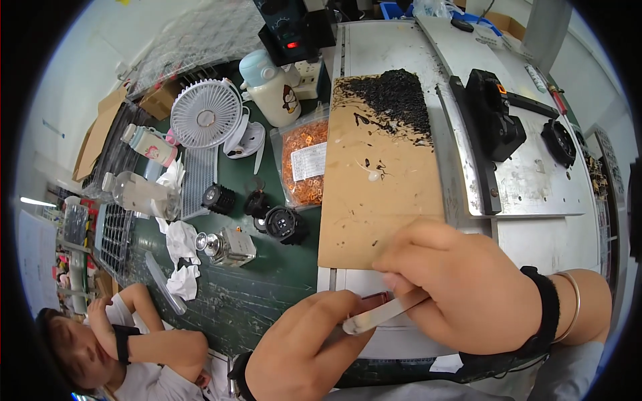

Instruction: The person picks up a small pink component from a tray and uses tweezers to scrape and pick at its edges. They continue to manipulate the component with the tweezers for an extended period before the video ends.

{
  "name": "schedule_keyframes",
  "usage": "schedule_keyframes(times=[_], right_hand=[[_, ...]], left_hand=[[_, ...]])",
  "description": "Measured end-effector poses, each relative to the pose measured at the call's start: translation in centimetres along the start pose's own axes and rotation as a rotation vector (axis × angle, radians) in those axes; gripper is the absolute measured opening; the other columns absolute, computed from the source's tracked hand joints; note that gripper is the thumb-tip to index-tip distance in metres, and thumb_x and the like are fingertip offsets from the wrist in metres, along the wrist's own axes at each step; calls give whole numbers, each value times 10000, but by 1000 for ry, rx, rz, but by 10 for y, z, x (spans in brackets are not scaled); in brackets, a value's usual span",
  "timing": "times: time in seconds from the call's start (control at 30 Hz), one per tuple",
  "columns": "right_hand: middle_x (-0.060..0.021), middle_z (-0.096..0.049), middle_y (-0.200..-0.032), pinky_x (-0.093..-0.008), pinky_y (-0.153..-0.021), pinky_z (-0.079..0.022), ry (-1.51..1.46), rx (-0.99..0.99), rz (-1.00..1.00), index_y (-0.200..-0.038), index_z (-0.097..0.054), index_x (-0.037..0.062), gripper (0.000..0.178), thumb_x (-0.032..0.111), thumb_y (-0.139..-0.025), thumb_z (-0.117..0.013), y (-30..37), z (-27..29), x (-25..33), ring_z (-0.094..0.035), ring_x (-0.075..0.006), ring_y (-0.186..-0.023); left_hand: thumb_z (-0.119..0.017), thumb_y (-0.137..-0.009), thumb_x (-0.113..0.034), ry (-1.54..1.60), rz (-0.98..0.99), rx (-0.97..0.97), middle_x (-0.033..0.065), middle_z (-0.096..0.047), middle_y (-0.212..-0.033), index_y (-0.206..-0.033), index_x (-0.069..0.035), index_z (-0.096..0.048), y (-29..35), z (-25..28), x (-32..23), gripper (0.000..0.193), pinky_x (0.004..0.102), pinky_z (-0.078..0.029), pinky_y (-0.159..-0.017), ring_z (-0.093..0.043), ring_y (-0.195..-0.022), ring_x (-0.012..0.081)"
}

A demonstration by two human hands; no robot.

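Note:
My left hand (304, 344) is closed in front of the board, at the lower middle of the view. From its fingertips sticks out a small dark red piece (374, 303), whose kind I cannot make out. My right hand (461, 287) is closed on a flat pale strip with a rounded, stained end (384, 315). That end lies close to the red piece; whether they touch I cannot tell. The right fingertips are slightly blurred above the near edge of a brown board (381, 200). A black, sticky-looking mass (394, 100) covers the board's far right.
Right of the board stands a metal fixture with a black block (495, 120). Leftward are a bag of orange parts (304, 150), a white fan (207, 115), a bottle (274, 100), black round parts (284, 224) and a glass dispenser (231, 247). Another person (127, 341) sits at lower left.

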State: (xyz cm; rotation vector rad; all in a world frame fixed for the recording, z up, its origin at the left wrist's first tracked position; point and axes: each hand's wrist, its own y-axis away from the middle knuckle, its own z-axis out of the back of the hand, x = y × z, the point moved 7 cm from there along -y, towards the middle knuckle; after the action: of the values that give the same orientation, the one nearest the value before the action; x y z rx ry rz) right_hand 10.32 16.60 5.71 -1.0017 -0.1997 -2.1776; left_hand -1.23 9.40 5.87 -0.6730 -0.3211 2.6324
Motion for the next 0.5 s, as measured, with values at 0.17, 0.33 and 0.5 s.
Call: schedule_keyframes(times=[0.17, 0.33, 0.5], right_hand=[[-86, -598, -847, -371, -633, -510, 74, 163, 56, -866, -627, 45, 132, 69, -739, -656, 5, -11, -1, -614, -289, -738], [-77, -594, -830, -368, -619, -504, 76, 187, 102, -855, -623, 51, 160, 106, -718, -685, 6, -12, 0, -612, -288, -737], [-63, -552, -797, -353, -603, -499, 126, 198, 190, -815, -585, 68, 180, 160, -713, -701, 8, -15, 5, -602, -263, -728]], left_hand=[[-739, -581, 47, -9, -24, -21, 108, -613, -1003, -859, -95, -753, 0, 5, -1, 313, 322, -530, -694, -646, -833, 242], [-727, -575, 42, 10, -27, -42, 108, -616, -1010, -862, -103, -757, 0, 6, -3, 323, 321, -536, -716, -651, -849, 240], [-725, -575, 39, 47, -80, -21, 110, -617, -1014, -864, -95, -757, 1, 4, -5, 320, 315, -541, -708, -658, -849, 239]])
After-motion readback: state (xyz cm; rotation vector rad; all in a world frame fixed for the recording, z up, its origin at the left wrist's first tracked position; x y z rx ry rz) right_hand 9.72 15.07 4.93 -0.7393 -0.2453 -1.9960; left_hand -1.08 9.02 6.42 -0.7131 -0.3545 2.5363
